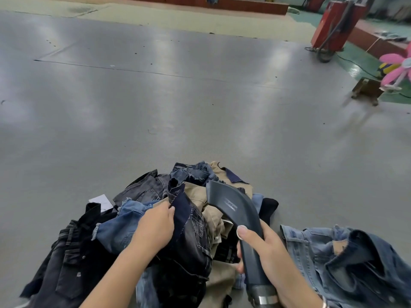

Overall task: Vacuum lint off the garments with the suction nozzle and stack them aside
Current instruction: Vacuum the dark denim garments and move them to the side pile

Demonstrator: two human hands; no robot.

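Right hand (264,252) grips the nozzle (233,210) by its handle, fingers curled round the shaft, thumb laid along the top. A bracelet (324,304) sits on that wrist. The nozzle is dark blue-grey and curved; its flared mouth points away from the person and hangs over the middle of the pile (155,218). Contact between mouth and cloth cannot be told. A metal collar (265,299) joins the handle to its hose at the bottom edge.

Left hand (155,227) lies on the pile, thumb and fingers pinching the edge of a dark denim piece (189,232), which stands lifted against the nozzle's left side.

The pile lies on a grey table (178,96) directly before the person: black jeans (73,258) at left, a mid-blue frayed piece (115,230) under the left forearm, khaki cloth (200,194) in the centre, more dark denim behind. A white tag (100,201) lies at the pile's left rear edge.

A light-blue denim jacket (333,258) lies apart, to the right of the right hand.

Beyond the table, far right: a wooden stool (367,91), a pink fan (398,67), a red machine (333,23) with hoses on a green floor (364,65).
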